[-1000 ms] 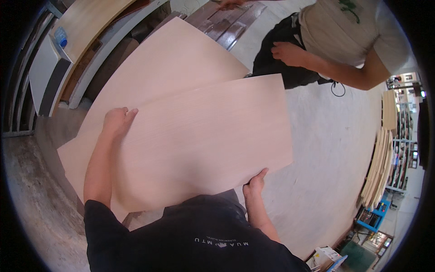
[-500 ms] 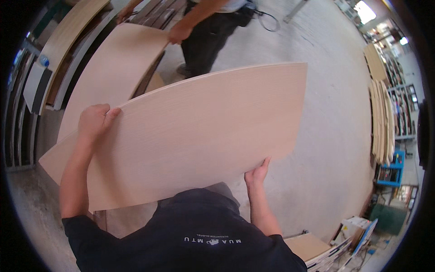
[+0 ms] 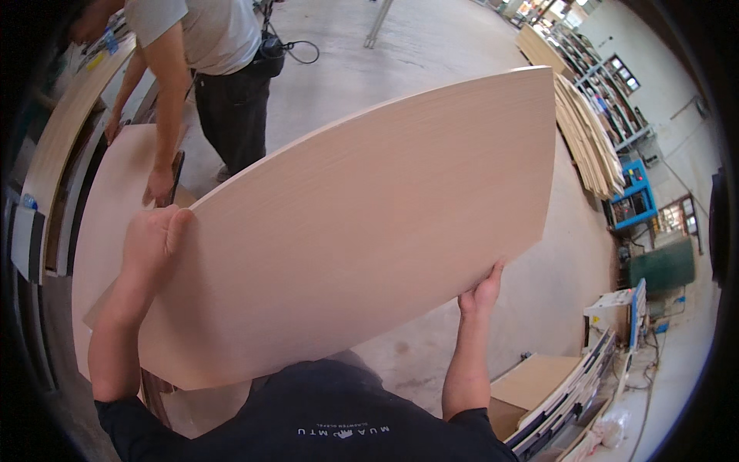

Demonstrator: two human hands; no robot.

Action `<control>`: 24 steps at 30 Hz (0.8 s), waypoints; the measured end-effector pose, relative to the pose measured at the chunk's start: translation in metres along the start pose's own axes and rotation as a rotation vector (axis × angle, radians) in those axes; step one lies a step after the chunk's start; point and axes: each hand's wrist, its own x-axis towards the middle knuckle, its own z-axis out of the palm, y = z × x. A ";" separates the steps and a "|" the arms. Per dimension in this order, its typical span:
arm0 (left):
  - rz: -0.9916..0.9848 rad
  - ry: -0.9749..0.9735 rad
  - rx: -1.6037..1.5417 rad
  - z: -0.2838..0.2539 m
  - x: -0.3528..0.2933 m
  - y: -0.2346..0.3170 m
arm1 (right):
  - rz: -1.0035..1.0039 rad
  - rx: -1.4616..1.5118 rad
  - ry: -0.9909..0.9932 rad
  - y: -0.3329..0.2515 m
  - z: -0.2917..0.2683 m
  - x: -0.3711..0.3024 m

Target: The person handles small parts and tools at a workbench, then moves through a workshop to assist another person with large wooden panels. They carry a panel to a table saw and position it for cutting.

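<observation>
A large, pale wooden panel (image 3: 354, 223) is held up in front of me, tilted with its right end higher in view. My left hand (image 3: 160, 235) grips its far edge near the left end, fingers closed over it. At the near edge toward the right, my right hand (image 3: 481, 294) clasps the board from below, thumb on its face. Beneath the panel's left end lies a second pale panel (image 3: 115, 200), partly covered by the one I hold. A co-worker (image 3: 200, 46) bends over that second panel with both hands on or close to it.
Stacked boards (image 3: 77, 123) stand on racks at the left. Along the right wall lean several wooden panels (image 3: 585, 138), beside a blue metal frame (image 3: 635, 194) and a dark green board (image 3: 662, 266). A cardboard-coloured stack (image 3: 531, 381) sits at the lower right on the concrete floor.
My view has turned to the right. The panel in my hands has swung away from the second panel, its right end rising. The co-worker has leaned down over the second panel, which now lies lower.
</observation>
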 end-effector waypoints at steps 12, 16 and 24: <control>0.047 0.013 -0.174 0.019 0.007 0.059 | -0.188 0.044 0.037 -0.077 -0.045 -0.015; 0.172 0.118 -0.325 0.038 0.019 0.083 | -0.261 0.101 0.039 -0.117 -0.057 0.001; 0.229 0.225 -0.478 0.063 0.069 0.139 | -0.414 0.056 -0.063 -0.248 -0.029 0.041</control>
